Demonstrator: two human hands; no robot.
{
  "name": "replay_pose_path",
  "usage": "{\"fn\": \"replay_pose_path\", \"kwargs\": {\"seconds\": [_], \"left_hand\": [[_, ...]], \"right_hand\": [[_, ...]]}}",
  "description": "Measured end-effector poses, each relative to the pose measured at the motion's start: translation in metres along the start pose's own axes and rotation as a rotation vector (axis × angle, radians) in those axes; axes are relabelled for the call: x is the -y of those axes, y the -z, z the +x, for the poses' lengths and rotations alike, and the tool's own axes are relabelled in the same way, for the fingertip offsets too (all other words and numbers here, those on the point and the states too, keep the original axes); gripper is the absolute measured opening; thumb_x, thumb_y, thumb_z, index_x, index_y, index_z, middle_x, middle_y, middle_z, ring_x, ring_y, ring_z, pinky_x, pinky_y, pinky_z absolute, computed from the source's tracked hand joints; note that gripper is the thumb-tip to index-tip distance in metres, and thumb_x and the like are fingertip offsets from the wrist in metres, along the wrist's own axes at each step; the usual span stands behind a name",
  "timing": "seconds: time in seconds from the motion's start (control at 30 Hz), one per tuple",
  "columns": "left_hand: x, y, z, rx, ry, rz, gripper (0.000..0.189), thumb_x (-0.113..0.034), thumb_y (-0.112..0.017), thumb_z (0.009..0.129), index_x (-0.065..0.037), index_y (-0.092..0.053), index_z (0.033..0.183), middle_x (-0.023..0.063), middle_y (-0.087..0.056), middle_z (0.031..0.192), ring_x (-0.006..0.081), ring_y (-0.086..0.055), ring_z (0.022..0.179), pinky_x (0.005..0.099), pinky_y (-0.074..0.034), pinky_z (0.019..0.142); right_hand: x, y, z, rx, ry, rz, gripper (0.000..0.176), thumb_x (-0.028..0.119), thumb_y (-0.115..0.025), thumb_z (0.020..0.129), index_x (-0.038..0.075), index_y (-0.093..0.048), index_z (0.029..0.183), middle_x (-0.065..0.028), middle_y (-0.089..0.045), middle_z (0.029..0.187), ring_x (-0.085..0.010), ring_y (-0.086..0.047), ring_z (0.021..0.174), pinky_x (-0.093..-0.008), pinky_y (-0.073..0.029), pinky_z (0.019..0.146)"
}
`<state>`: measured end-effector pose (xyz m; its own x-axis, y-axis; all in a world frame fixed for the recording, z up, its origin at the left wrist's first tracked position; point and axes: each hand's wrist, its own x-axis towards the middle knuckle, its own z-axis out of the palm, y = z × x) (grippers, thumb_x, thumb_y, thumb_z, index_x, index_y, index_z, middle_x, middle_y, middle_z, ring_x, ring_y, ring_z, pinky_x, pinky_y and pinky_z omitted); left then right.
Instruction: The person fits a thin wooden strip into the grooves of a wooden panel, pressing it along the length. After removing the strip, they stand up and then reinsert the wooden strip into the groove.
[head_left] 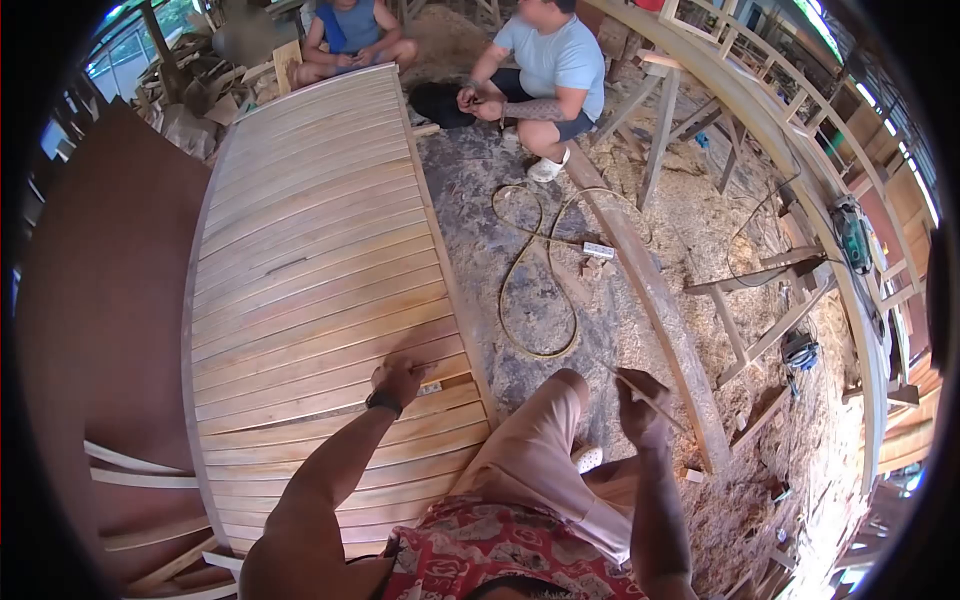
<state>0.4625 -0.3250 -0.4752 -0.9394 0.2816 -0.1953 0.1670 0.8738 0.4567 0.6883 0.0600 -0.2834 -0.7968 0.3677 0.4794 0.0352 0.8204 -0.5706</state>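
Note:
A long panel of pale wooden slats (pixel 320 240) set in a frame lies in front of me and to the left. My left hand (pixel 400 382), with a dark watch (pixel 384 402) on the wrist, rests over the slats near the panel's right edge. Its fingers are closed, and what they pinch is too small to make out. Beside it, a small whitish piece (pixel 430 388) lies at a gap between slats. My right hand (pixel 645 412) is above the floor to the right of my knee, closed around a thin light wooden stick (pixel 660 402).
Two people sit beyond the panel, one in light blue (pixel 556 65), one in darker blue (pixel 345 30). A yellowish cord (pixel 503 300) loops on the floor near a white power strip (pixel 598 250). A long beam (pixel 650 300) and a sawhorse (pixel 660 130) stand right; a brown sheet (pixel 110 280) leans left.

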Motion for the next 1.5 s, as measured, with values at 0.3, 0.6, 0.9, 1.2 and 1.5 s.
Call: {"fn": "replay_pose_path", "kwargs": {"seconds": [0.3, 0.6, 0.9, 1.2, 1.5], "left_hand": [[0.000, -0.002, -0.005, 0.009, -0.019, 0.036, 0.046, -0.055, -0.069, 0.091, -0.013, -0.076, 0.108, 0.0211, -0.072, 0.117, 0.0416, -0.066, 0.114, 0.0556, -0.048, 0.100], [0.032, -0.047, -0.005, -0.207, -0.132, -0.007, 0.032, -0.032, -0.062, 0.098, -0.004, -0.060, 0.115, 0.0234, -0.070, 0.108, 0.0495, -0.064, 0.105, 0.0636, -0.045, 0.093], [-0.008, -0.020, -0.024, -0.364, -0.443, -0.098, 0.015, -0.013, -0.074, 0.085, -0.011, -0.077, 0.099, 0.0083, -0.071, 0.107, 0.0357, -0.065, 0.100, 0.0480, -0.052, 0.094], [-0.027, -0.005, -0.061, -0.251, -0.471, 0.074, 0.045, -0.041, -0.084, 0.083, -0.018, -0.073, 0.120, 0.0070, -0.061, 0.132, 0.0343, -0.058, 0.123, 0.0509, -0.050, 0.103], [-0.025, -0.022, -0.060, -0.218, -0.378, -0.004, 0.061, -0.052, -0.086, 0.079, -0.025, -0.071, 0.132, 0.0077, -0.051, 0.143, 0.0398, -0.049, 0.132, 0.0588, -0.042, 0.108]], "right_hand": [[0.062, -0.084, -0.004, 0.201, 0.147, 0.172, 0.009, 0.003, -0.076, 0.088, 0.001, -0.076, 0.097, -0.0177, -0.077, 0.094, -0.0362, -0.074, 0.083, -0.0428, -0.058, 0.069], [0.036, -0.114, -0.033, 0.002, 0.535, -0.213, 0.020, 0.014, -0.076, 0.097, 0.006, -0.065, 0.111, -0.0096, -0.068, 0.098, -0.0331, -0.063, 0.081, -0.0444, -0.052, 0.074], [0.075, -0.128, -0.006, 0.338, -0.014, 0.464, 0.012, 0.013, -0.075, 0.095, 0.007, -0.077, 0.105, -0.0144, -0.078, 0.097, -0.0329, -0.077, 0.086, -0.0398, -0.059, 0.075], [0.079, -0.159, 0.020, 0.487, 0.219, 0.304, 0.013, 0.013, -0.076, 0.096, 0.004, -0.077, 0.106, -0.0151, -0.078, 0.097, -0.0321, -0.075, 0.086, -0.0375, -0.057, 0.076], [0.078, -0.189, 0.033, 0.602, 0.290, 0.276, 0.016, 0.024, -0.076, 0.093, 0.009, -0.081, 0.093, -0.0179, -0.074, 0.084, -0.0406, -0.071, 0.077, -0.0487, -0.058, 0.071]]}}
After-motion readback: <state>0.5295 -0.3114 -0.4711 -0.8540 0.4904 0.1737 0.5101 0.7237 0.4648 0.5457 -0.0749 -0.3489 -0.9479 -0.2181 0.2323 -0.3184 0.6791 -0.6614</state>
